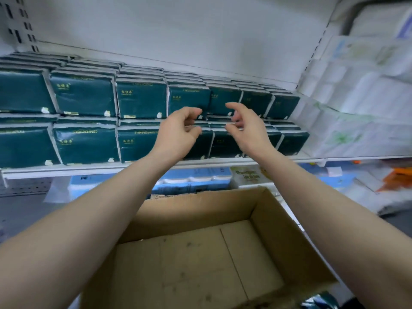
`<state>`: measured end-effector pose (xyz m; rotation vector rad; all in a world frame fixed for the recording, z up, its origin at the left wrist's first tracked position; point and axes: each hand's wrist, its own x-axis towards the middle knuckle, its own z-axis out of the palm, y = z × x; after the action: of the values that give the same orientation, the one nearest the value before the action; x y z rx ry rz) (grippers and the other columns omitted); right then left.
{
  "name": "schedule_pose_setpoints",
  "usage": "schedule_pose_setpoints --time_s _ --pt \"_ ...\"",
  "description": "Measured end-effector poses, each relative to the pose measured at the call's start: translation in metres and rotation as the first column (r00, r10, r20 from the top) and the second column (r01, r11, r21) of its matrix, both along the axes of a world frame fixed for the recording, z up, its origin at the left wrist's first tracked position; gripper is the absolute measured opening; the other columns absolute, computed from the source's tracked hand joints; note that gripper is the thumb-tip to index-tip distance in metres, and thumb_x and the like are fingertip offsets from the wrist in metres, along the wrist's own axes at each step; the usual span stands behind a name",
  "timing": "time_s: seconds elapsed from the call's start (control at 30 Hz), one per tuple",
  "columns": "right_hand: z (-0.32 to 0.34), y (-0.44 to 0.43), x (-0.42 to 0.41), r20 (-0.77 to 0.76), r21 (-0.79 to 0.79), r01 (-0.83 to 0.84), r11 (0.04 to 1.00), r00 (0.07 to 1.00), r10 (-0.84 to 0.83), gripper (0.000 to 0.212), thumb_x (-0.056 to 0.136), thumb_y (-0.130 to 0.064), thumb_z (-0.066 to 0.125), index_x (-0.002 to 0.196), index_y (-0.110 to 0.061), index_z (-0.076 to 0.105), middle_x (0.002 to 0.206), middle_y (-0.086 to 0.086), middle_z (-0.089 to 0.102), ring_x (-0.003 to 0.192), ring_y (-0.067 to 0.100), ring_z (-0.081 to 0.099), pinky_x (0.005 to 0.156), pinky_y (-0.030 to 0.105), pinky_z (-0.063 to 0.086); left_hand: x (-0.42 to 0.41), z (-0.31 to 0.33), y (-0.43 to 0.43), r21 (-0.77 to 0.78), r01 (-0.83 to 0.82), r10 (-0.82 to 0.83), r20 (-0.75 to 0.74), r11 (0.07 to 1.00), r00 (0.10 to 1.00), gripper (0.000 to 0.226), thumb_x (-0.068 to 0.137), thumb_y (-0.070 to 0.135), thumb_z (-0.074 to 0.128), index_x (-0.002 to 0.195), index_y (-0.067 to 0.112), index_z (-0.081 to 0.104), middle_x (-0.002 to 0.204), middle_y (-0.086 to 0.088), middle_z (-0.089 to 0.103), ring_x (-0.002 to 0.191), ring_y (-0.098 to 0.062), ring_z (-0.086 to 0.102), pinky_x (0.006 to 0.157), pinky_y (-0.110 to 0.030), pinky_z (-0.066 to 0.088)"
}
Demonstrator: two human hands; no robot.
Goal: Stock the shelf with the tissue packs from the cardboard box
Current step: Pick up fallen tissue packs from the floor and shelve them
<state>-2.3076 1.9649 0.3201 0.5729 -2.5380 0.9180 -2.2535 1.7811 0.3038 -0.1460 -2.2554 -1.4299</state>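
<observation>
Hands are hovering empty, loosely curled: your left hand [178,130] and right hand [247,128] equally near the tissue packs [142,101] ahead, cardboard box [278,230] below.

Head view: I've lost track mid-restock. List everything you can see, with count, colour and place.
Tissue packs: many, dark green, two stacked tiers, rows deep, filling the shelf's left and middle.
Shelf: one, white, across the middle.
Box: one, brown cardboard, bottom centre, open, no packs visible inside.
White packs: several, white with green print, shelf's right end.
Blue packs: several, blue and white, on the level below.
Orange item: one, right edge, blurred.
Left hand: one, fingers loosely curled, holding nothing, before the tissue packs.
Right hand: one, likewise.
</observation>
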Motion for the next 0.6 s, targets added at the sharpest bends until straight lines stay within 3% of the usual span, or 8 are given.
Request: schedule_pose_setpoints --time_s 0.1,0.2,0.37,0.5,0.6 --pt "-0.018 0.023 0.026 0.023 0.002 0.015 1.0 1.0 -0.015 0.044 0.095 -0.014 0.062 0.137 -0.025 0.054 0.109 0.002 0.057 0.09 0.014 0.058 0.085 0.027 0.047 0.015 -0.014 0.022 0.036 0.054 -0.054 0.003 0.998 0.999 0.032 0.087 0.004 0.062 0.114 0.022 0.063 0.112 0.002 0.066 0.103 -0.011 0.062 0.094 -0.018 0.048" --pt "-0.05 0.05 0.037 0.054 -0.013 0.047 0.999 0.997 -0.046 0.041 0.094 -0.014 0.063 0.134 -0.022 0.058 0.105 0.003 0.059 0.087 0.015 0.058 0.083 0.03 0.05 0.022 -0.038 0.049 0.003 0.124 -0.124 0.056 0.992 0.991 0.034 0.088 0.008 0.064 0.118 0.023 0.063 0.11 0.004 0.065 0.101 -0.006 0.06 0.088 -0.009 0.046" --pt "-0.113 0.095 0.022 0.164 -0.04 0.056 0.998 0.985 -0.049 0.033 0.09 -0.01 0.066 0.122 -0.018 0.065 0.098 0.003 0.064 0.083 0.016 0.06 0.084 0.036 0.054 0.003 -0.096 0.092 0.0 0.233 -0.23 0.141 0.973 0.963 0.033 0.086 0.006 0.064 0.115 0.021 0.064 0.108 0.003 0.066 0.1 -0.007 0.061 0.091 -0.018 0.05" --pt "-0.139 0.135 0.003 0.256 -0.01 0.1 0.995 0.962 -0.095 0.029 0.092 -0.013 0.065 0.12 -0.021 0.067 0.099 -0.001 0.067 0.086 0.014 0.061 0.078 0.017 0.048 -0.024 -0.131 0.129 0.022 0.324 -0.318 0.266 0.946 0.91 0.034 0.088 0.005 0.065 0.115 0.026 0.06 0.111 0.006 0.064 0.105 -0.006 0.061 0.093 -0.016 0.049" --pt "-0.149 0.166 -0.002 0.311 -0.012 0.151 0.988 0.94 -0.14 0.027 0.091 -0.013 0.064 0.116 -0.023 0.068 0.096 -0.003 0.067 0.082 0.011 0.06 0.076 0.013 0.045 -0.035 -0.145 0.156 0.041 0.398 -0.385 0.363 0.916 0.849 0.035 0.089 0.008 0.065 0.116 0.029 0.059 0.114 0.009 0.063 0.104 -0.001 0.06 0.093 -0.017 0.05"
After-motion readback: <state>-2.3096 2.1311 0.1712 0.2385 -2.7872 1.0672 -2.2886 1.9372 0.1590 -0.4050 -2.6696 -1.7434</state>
